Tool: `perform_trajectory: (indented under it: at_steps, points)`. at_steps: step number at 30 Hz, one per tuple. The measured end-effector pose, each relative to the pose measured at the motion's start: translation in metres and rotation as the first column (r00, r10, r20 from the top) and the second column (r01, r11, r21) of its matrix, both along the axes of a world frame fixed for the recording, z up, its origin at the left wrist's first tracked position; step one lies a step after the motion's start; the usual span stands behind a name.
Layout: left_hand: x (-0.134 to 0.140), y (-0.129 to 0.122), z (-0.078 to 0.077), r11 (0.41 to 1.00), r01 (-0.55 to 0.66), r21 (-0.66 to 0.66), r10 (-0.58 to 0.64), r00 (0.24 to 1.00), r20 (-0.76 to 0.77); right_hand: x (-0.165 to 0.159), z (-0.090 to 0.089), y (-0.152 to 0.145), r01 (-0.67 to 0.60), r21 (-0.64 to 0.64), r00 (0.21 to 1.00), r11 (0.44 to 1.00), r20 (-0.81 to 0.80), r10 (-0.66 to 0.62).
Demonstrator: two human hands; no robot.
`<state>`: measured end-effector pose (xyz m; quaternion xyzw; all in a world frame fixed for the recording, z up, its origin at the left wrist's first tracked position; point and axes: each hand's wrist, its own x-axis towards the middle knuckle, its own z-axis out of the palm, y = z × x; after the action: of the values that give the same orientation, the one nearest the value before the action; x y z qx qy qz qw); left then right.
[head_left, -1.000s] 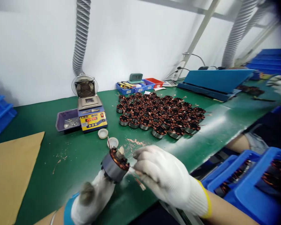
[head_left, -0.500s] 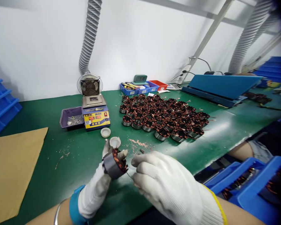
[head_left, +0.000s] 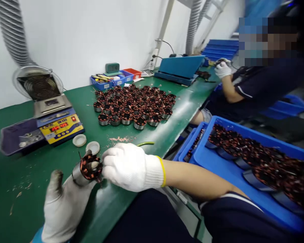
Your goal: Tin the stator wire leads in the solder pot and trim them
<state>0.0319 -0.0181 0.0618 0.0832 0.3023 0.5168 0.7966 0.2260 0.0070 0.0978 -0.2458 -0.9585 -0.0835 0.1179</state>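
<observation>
A motor stator (head_left: 81,173), a grey metal ring with copper windings, is tilted in my left hand (head_left: 63,206). That hand wears a white glove with a dark-stained thumb; a gloved fingertip pokes through the stator's bore. My right hand (head_left: 126,167), also gloved, is closed at the stator's right edge, its fingertips pinched by the windings. What they pinch is hidden. Just beyond this hand a curved green handle (head_left: 145,143) shows; the rest of it is out of sight. Two small round white dishes, one dish (head_left: 79,140) and another dish (head_left: 93,147), sit behind the stator.
Many stators (head_left: 126,116) stand grouped on the green table (head_left: 91,104). At left are a yellow-and-blue soldering station (head_left: 62,128), a fan (head_left: 40,86) and a purple bin (head_left: 17,135). A blue crate (head_left: 200,162) of stators is at right. Beyond, a co-worker's gloved hands (head_left: 223,69) hold something dark.
The view has swung right, bringing the co-worker and the stator crate into sight. My right fingers have come closer to the stator's edge. My left hand still holds the stator.
</observation>
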Motion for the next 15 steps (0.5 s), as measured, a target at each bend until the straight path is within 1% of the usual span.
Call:
perform_trajectory:
  at_steps: [1,3,4,5,6,7,8,9,10,11,12,13,15]
  points:
    - [0.004,0.002,0.001,0.998,-0.029,-0.051,0.024,0.995,-0.094,0.000,0.003,0.000,-0.003,-0.007,1.000,1.000,0.005,0.003]
    - [0.012,0.004,0.000,0.991,-0.089,-0.101,0.059,0.961,-0.269,0.003,0.011,0.002,-0.028,-0.029,0.999,0.999,-0.018,0.028]
    - [0.015,0.005,0.000,0.987,-0.116,-0.114,0.071,0.937,-0.341,0.007,0.016,0.002,-0.051,-0.047,0.996,0.998,-0.069,0.047]
    - [0.018,0.006,0.001,0.981,-0.142,-0.130,0.078,0.910,-0.407,0.012,0.021,0.003,-0.074,-0.069,0.985,0.995,-0.163,0.062]
    - [0.021,0.007,0.002,0.974,-0.167,-0.152,0.078,0.881,-0.467,0.018,0.026,0.003,-0.084,-0.094,0.955,0.992,-0.293,0.053]
    - [0.023,0.007,0.004,0.965,-0.192,-0.181,0.073,0.853,-0.516,0.025,0.029,0.004,-0.077,-0.122,0.897,0.990,-0.442,0.015]
    - [0.024,0.008,0.007,0.952,-0.221,-0.210,0.072,0.831,-0.552,0.031,0.030,0.004,-0.054,-0.164,0.816,0.985,-0.575,-0.051]
    - [0.025,0.009,0.011,0.941,-0.243,-0.234,0.072,0.823,-0.564,0.036,0.028,0.005,-0.024,-0.223,0.735,0.975,-0.665,-0.134]
    - [0.025,0.010,0.014,0.932,-0.262,-0.251,0.081,0.825,-0.560,0.039,0.024,0.005,0.013,-0.301,0.678,0.954,-0.699,-0.229]
    - [0.024,0.011,0.016,0.923,-0.277,-0.267,0.093,0.835,-0.543,0.041,0.018,0.005,0.047,-0.398,0.657,0.916,-0.679,-0.328]
    - [0.022,0.011,0.017,0.910,-0.296,-0.289,0.109,0.846,-0.522,0.040,0.009,0.004,0.078,-0.508,0.670,0.858,-0.610,-0.423]
    - [0.019,0.012,0.015,0.900,-0.311,-0.306,0.124,0.855,-0.504,0.038,0.000,0.003,0.108,-0.617,0.698,0.780,-0.512,-0.501]
    - [0.009,0.012,0.002,0.915,-0.286,-0.284,0.127,0.874,-0.469,0.029,-0.018,-0.002,0.153,-0.781,0.739,0.606,-0.317,-0.594]
